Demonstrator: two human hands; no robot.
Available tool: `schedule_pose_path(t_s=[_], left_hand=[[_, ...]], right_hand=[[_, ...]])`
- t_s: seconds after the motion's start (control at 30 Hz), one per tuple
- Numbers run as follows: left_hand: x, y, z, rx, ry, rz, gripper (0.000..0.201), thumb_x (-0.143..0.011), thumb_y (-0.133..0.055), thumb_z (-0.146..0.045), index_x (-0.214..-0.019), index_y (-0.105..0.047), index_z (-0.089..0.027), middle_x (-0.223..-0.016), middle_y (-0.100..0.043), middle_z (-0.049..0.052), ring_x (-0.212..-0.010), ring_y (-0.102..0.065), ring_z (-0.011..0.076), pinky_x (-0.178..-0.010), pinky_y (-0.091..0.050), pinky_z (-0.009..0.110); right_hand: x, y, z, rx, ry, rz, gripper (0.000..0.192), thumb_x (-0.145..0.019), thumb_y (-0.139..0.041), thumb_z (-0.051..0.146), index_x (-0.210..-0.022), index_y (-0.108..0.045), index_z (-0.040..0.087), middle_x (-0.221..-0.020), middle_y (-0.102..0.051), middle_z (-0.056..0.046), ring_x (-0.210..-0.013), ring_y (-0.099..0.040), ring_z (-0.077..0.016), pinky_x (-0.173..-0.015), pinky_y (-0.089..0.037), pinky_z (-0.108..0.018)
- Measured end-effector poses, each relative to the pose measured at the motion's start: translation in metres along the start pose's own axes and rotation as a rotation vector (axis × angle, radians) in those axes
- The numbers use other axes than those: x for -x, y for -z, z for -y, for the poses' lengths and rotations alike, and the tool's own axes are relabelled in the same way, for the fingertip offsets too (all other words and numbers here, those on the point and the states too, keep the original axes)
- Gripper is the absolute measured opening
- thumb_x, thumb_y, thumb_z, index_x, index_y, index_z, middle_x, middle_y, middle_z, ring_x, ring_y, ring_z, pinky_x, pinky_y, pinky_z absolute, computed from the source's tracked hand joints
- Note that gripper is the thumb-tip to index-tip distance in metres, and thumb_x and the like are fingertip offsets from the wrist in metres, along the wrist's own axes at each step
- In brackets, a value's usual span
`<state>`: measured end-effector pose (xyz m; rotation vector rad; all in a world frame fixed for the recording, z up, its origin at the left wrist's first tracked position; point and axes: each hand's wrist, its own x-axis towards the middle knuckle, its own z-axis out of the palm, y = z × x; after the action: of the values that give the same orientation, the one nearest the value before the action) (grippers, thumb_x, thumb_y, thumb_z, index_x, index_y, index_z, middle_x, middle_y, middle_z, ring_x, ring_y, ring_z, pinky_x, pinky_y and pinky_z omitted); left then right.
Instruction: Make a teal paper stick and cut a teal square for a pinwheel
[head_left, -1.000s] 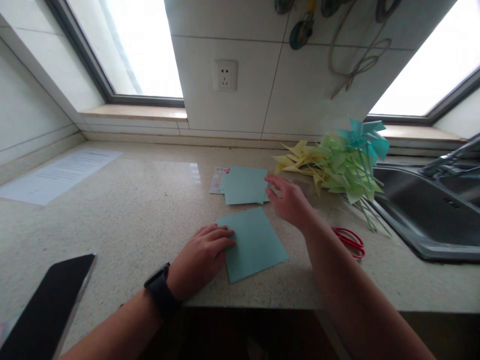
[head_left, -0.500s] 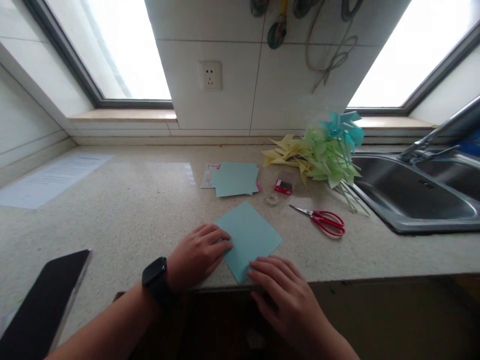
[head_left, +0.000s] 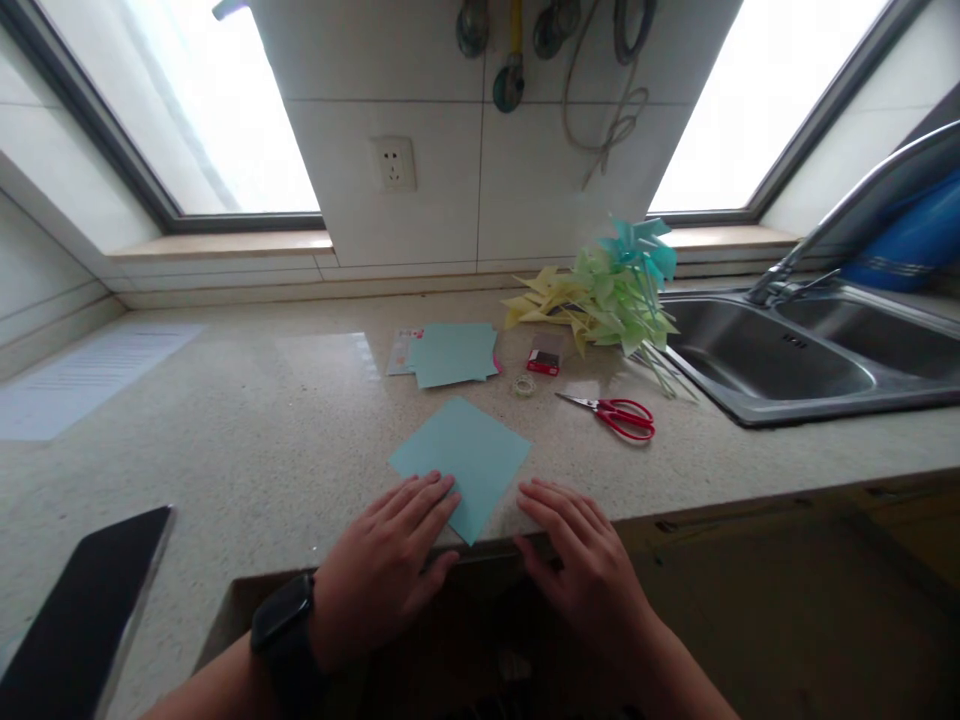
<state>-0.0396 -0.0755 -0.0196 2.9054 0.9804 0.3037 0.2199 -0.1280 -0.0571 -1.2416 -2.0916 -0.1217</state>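
A light blue square sheet of paper point(head_left: 463, 459) lies turned like a diamond near the counter's front edge. My left hand point(head_left: 388, 560), with a black watch on its wrist, rests flat with its fingertips on the sheet's near left edge. My right hand point(head_left: 579, 558) lies flat at the counter's edge just right of the sheet's near corner, fingers spread, holding nothing. A stack of the same blue paper point(head_left: 454, 353) lies farther back.
Red-handled scissors point(head_left: 616, 414), a small roll of tape point(head_left: 523, 384) and a small red box point(head_left: 544, 359) lie right of the stack. A pile of yellow, green and blue paper pinwheels point(head_left: 607, 295) lies beside the steel sink point(head_left: 787, 360). A dark phone point(head_left: 75, 610) lies at the near left, a printed sheet point(head_left: 82, 375) at the far left.
My right hand came back from the paper stack to the counter's front edge. The blue sheet was turned to a diamond angle and my left hand slid toward its near corner.
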Motion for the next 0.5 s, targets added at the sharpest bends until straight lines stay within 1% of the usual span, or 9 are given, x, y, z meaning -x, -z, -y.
schedule_pose_path(t_s=[0.1, 0.17, 0.27, 0.3, 0.37, 0.43, 0.5], left_hand=[[0.003, -0.002, 0.005, 0.003, 0.013, -0.008, 0.054, -0.098, -0.054, -0.035, -0.148, -0.043, -0.017, -0.152, -0.051, 0.014, -0.14, -0.048, 0.0303, -0.112, -0.047, 0.053], [0.003, -0.004, 0.007, 0.01, 0.008, -0.007, 0.055, -0.098, -0.054, -0.037, -0.148, -0.043, -0.017, -0.153, -0.05, 0.013, -0.141, -0.046, 0.0299, -0.113, -0.045, 0.053], [0.001, -0.006, 0.01, 0.023, -0.001, -0.001, 0.057, -0.097, -0.056, -0.034, -0.149, -0.042, -0.017, -0.155, -0.048, 0.013, -0.143, -0.044, 0.0293, -0.115, -0.043, 0.051], [0.002, -0.006, 0.01, 0.027, -0.004, 0.001, 0.058, -0.096, -0.057, -0.032, -0.149, -0.041, -0.017, -0.155, -0.047, 0.013, -0.143, -0.043, 0.0291, -0.115, -0.043, 0.051], [0.003, -0.006, 0.011, 0.032, -0.007, 0.005, 0.061, -0.093, -0.059, -0.026, -0.15, -0.039, -0.016, -0.156, -0.047, 0.013, -0.144, -0.042, 0.0288, -0.115, -0.043, 0.051], [0.004, -0.006, 0.012, 0.039, -0.013, 0.006, 0.063, -0.091, -0.059, -0.021, -0.15, -0.039, -0.017, -0.156, -0.047, 0.012, -0.144, -0.042, 0.0285, -0.115, -0.043, 0.051], [0.005, -0.005, 0.013, 0.054, -0.029, 0.008, 0.06, -0.091, -0.058, -0.02, -0.149, -0.041, -0.017, -0.155, -0.048, 0.011, -0.143, -0.043, 0.0279, -0.115, -0.042, 0.051]], right_hand=[[0.003, 0.006, -0.002, 0.064, -0.051, 0.111, 0.054, -0.094, -0.058, 0.016, -0.146, -0.043, 0.013, -0.144, -0.058, -0.013, -0.135, -0.049, -0.0258, -0.108, -0.045, -0.046], [0.004, 0.009, 0.002, 0.106, -0.057, 0.209, 0.062, -0.093, -0.058, 0.019, -0.152, -0.036, 0.014, -0.151, -0.052, -0.012, -0.14, -0.044, -0.0278, -0.112, -0.041, -0.05], [0.003, 0.014, 0.01, 0.138, -0.04, 0.309, 0.066, -0.091, -0.06, 0.021, -0.153, -0.036, 0.018, -0.155, -0.047, -0.008, -0.144, -0.038, -0.0323, -0.114, -0.035, -0.057], [0.001, 0.016, 0.013, 0.122, -0.032, 0.32, 0.064, -0.091, -0.061, 0.02, -0.151, -0.039, 0.019, -0.155, -0.049, -0.008, -0.144, -0.037, -0.0331, -0.114, -0.034, -0.059], [-0.003, 0.019, 0.018, 0.029, -0.019, 0.307, 0.048, -0.091, -0.061, 0.018, -0.138, -0.052, 0.022, -0.145, -0.059, -0.005, -0.139, -0.044, -0.0311, -0.112, -0.036, -0.056], [-0.008, 0.022, 0.022, -0.097, -0.016, 0.248, 0.028, -0.091, -0.061, 0.015, -0.118, -0.061, 0.023, -0.128, -0.069, -0.003, -0.126, -0.056, -0.0258, -0.106, -0.043, -0.049], [-0.012, 0.023, 0.027, -0.17, -0.014, 0.165, 0.018, -0.091, -0.061, 0.012, -0.106, -0.062, 0.023, -0.115, -0.073, -0.003, -0.112, -0.062, -0.0216, -0.098, -0.048, -0.042]])
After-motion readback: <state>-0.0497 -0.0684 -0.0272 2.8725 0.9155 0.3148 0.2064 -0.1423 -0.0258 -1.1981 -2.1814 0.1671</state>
